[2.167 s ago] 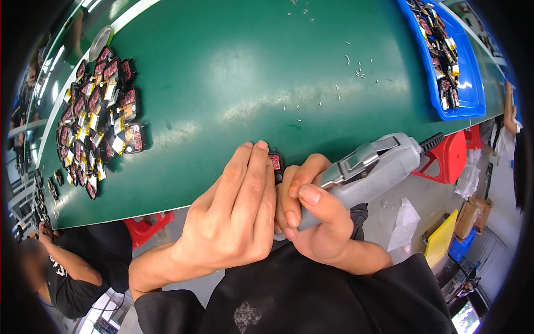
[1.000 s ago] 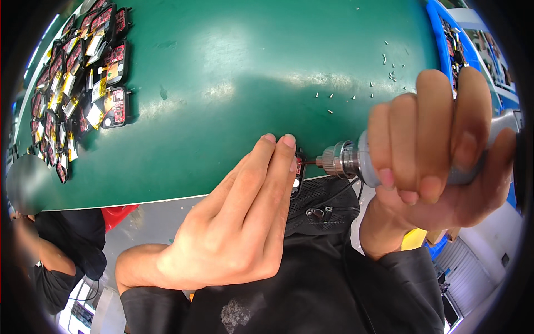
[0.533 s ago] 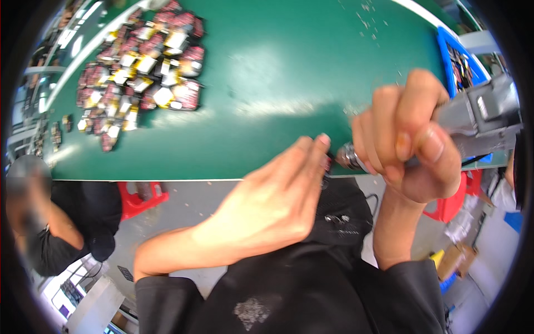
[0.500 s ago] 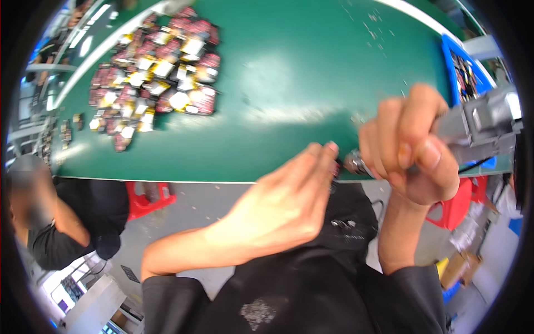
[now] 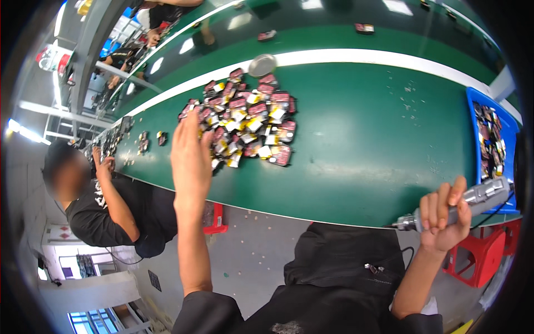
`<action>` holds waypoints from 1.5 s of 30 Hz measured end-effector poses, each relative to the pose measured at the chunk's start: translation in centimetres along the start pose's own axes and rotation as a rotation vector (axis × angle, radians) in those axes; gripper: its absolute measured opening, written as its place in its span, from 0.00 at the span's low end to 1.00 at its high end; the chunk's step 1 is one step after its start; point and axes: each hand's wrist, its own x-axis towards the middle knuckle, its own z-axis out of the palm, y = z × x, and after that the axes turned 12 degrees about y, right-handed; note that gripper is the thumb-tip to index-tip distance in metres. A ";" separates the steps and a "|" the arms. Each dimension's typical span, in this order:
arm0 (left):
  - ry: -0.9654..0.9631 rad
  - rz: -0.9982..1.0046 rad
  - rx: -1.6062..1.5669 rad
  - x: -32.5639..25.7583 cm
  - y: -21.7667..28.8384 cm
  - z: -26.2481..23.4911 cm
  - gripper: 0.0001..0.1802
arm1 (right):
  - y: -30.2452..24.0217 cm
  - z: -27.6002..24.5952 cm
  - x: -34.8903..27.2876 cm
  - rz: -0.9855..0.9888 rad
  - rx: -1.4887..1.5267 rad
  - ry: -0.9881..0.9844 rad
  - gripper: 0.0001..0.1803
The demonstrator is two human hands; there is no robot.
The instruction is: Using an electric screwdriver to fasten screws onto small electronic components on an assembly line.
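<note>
My left hand (image 5: 192, 161) is stretched out to the left side of a heap of small boxy black devices (image 5: 245, 119) with reddish-pink faces and white-and-yellow labels. Its fingers are extended, and I see nothing held in them; the fingertips overlap the heap's left edge. At the right, my right hand (image 5: 445, 217) is wrapped round a grey electric screwdriver (image 5: 479, 196). The tool lies roughly level, its metal tip (image 5: 396, 225) pointing left at the table's near edge and its cord trailing off at the right.
The green worktable (image 5: 356, 150) has a pale raised strip (image 5: 356, 55) behind it. A round metal dish (image 5: 262, 65) sits behind the heap. At the right stands a blue bin (image 5: 475, 131) full of similar devices, above a red stool (image 5: 479, 259). A co-worker (image 5: 105, 195) sits at the left.
My left hand has gone from beside the screwdriver tip out left to the heap. The view has shifted, showing more of the far side. My right hand still grips the screwdriver.
</note>
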 end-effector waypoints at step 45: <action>-0.520 -0.666 -1.820 -8.4 20.1 -0.8 0.02 | -0.3 2.5 -1.2 -0.129 0.374 0.095 0.11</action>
